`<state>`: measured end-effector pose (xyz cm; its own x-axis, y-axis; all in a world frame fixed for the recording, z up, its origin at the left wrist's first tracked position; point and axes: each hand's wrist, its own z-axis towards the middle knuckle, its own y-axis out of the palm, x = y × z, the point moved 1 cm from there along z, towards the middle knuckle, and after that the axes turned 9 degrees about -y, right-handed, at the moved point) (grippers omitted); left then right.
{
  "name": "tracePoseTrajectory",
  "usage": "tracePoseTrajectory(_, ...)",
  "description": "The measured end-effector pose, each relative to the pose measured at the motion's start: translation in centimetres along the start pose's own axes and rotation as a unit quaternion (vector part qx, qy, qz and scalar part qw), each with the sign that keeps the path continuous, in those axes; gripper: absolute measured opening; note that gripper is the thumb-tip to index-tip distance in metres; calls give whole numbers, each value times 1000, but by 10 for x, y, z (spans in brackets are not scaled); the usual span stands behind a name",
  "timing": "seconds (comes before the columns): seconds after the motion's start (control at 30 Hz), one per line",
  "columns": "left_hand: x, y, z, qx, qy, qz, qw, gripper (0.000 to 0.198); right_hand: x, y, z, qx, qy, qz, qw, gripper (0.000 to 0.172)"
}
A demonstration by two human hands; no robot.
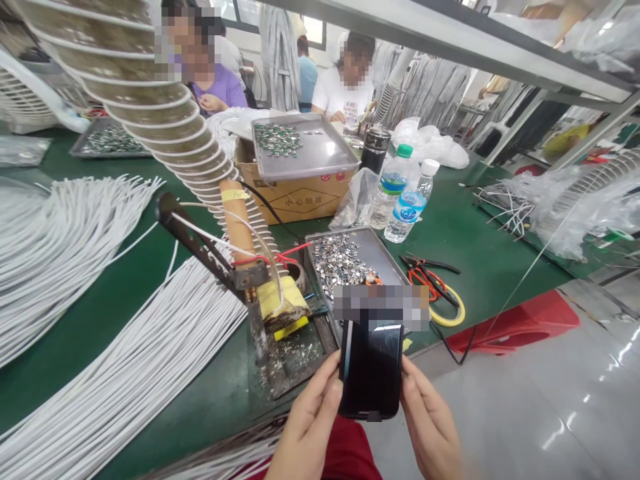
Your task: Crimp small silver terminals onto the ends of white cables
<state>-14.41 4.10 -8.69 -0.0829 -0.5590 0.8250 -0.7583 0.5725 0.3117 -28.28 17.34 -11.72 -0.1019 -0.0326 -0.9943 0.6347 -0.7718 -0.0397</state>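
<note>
A black smartphone (371,373) with a dark screen is held upright at the bench's front edge. My left hand (313,413) grips its left side, with the thumb along the edge. On its other side my right hand (427,413) is closed round the edge, its fingers partly hidden behind the phone. Just beyond stands a grey tray (385,257) of small metal connectors (337,263), partly covered by a blurred patch. Left of the phone is a soldering stand (250,277) with a yellow sponge (283,300) and solder wire.
Bundles of white cables (150,360) cover the bench's left side. A ribbed extraction hose (165,120) hangs over the stand. Behind are a carton (295,200), a tray of circuit boards (320,157) and water bottles (407,203). Pliers (430,277) and yellow tape (457,313) lie right. Co-workers sit opposite.
</note>
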Motion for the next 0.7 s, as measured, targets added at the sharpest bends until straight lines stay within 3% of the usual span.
tracePoseTrajectory(0.7,-3,-1,6,-31,-16,-40,999,53,-15,5,7,21,43,-40,998,56)
